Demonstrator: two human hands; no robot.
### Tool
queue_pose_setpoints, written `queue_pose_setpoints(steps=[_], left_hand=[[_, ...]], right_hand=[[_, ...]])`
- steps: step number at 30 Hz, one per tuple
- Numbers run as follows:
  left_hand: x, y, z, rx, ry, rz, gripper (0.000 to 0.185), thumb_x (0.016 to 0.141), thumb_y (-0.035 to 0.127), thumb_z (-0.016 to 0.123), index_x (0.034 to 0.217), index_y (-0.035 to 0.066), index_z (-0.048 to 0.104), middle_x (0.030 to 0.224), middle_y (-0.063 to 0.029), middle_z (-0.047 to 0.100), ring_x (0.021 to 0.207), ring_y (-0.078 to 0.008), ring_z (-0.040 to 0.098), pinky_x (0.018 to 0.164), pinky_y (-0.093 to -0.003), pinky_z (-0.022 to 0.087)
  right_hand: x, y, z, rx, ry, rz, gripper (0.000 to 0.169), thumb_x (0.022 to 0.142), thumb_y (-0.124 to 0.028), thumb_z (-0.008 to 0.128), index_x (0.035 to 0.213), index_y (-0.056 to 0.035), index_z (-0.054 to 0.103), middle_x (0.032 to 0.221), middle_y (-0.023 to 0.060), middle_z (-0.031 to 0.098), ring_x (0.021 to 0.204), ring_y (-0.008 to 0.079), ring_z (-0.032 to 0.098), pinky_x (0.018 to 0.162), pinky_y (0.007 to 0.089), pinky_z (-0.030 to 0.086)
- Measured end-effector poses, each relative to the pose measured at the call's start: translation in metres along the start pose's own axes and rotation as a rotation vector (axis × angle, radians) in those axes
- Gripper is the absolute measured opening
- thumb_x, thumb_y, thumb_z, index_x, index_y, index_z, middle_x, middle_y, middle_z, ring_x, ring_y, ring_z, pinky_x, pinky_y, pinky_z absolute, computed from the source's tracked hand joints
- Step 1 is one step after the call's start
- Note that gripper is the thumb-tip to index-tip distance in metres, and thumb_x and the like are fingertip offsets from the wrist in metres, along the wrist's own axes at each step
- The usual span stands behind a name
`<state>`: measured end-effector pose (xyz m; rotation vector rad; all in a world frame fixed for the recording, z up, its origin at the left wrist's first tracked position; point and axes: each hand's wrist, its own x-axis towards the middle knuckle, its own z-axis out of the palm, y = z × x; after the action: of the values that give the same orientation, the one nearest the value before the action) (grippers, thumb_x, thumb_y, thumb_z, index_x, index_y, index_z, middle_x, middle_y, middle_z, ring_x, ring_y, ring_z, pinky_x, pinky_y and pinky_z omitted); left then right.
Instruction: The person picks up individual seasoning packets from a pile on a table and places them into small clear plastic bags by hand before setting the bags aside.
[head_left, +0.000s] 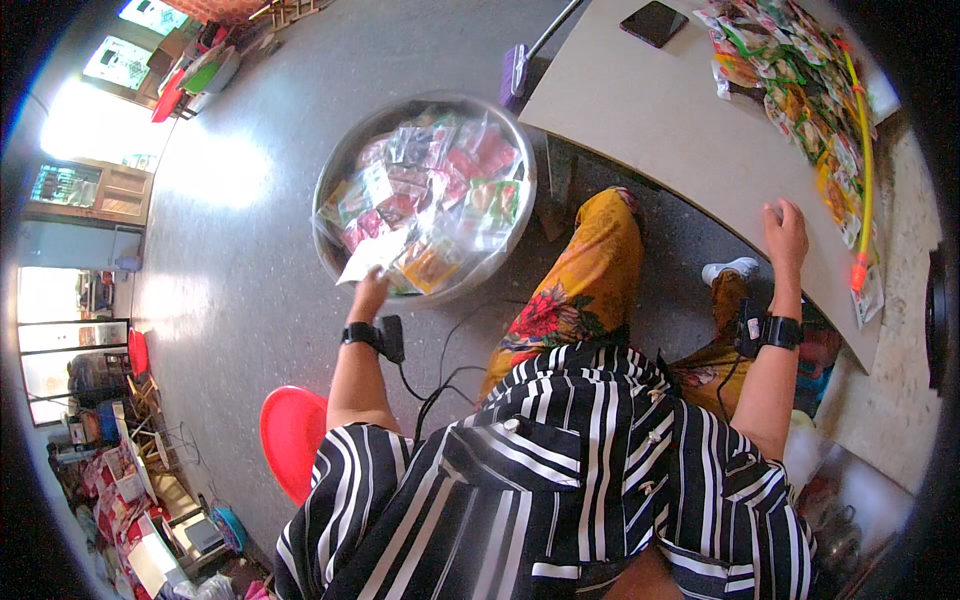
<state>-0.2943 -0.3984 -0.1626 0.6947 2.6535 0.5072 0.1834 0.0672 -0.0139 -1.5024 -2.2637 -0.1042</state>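
Note:
At the near left rim of a round metal basin (531, 161), my left hand (369, 294) holds a pale, shiny plastic packet (369, 259). Many clear plastic packets (409, 184) with red, green and orange contents or printing fill the basin. My right hand (786, 231) rests at the grey tabletop (675, 112), fingers a little apart, with nothing seen in it. Beyond it on the table lies a long heap of colourful sealed packets (806, 105), with a yellow tube (866, 165) with orange ends along its far side.
A dark smartphone (654, 24) lies on the table. A purple broom (514, 75) stands between basin and table. Black cables (442, 375) hang from my left wrist near a red stool (289, 435). Furniture and basins line the room's far side.

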Motion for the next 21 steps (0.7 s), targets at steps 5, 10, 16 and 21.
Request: queue_pose_setpoints(steps=[5, 10, 16, 21], left_hand=[[-0.021, -0.027, 0.082, 0.174, -0.565, 0.321, 0.013, 0.073, 0.014, 0.047, 0.079, 0.007, 0.055, 0.081, -0.0074, 0.056, 0.08, -0.0244, 0.053, 0.07, -0.031, 0.042], [-0.018, -0.013, 0.114, 0.987, -0.367, 1.293, 0.007, 0.069, 0.012, 0.047, 0.073, 0.013, 0.053, 0.077, -0.0035, 0.054, 0.078, -0.0182, 0.052, 0.068, -0.0287, 0.042], [-0.003, 0.105, 0.116, 0.344, -0.293, 1.266, 0.012, 0.07, 0.011, 0.045, 0.078, 0.008, 0.054, 0.079, -0.0089, 0.054, 0.079, -0.0233, 0.051, 0.068, -0.0312, 0.042], [-0.055, 0.276, 0.051, -0.265, -0.429, 0.72, 0.017, 0.072, 0.015, 0.051, 0.083, 0.003, 0.054, 0.078, -0.0111, 0.053, 0.077, -0.0265, 0.051, 0.067, -0.0326, 0.041]], right_hand=[[0.002, -0.003, -0.003, 0.016, -0.031, 0.0, 0.038, 0.074, -0.034, 0.048, 0.097, -0.0034, 0.051, 0.104, 0.0134, 0.049, 0.098, 0.0281, 0.044, 0.081, 0.0364, 0.035], [0.002, 0.007, 0.004, -0.02, 0.008, -0.016, 0.038, 0.074, -0.034, 0.048, 0.097, -0.0037, 0.051, 0.103, 0.0135, 0.05, 0.097, 0.0286, 0.045, 0.081, 0.0369, 0.036], [0.003, -0.005, -0.002, 0.017, -0.023, -0.029, 0.03, 0.07, -0.027, 0.052, 0.089, -0.0042, 0.052, 0.096, 0.0127, 0.052, 0.09, 0.0293, 0.047, 0.075, 0.0381, 0.038], [-0.004, 0.0, 0.003, 0.049, 0.295, -0.136, 0.022, 0.065, -0.023, 0.054, 0.072, -0.0028, 0.05, 0.08, 0.0132, 0.053, 0.077, 0.0304, 0.05, 0.065, 0.0419, 0.04]])
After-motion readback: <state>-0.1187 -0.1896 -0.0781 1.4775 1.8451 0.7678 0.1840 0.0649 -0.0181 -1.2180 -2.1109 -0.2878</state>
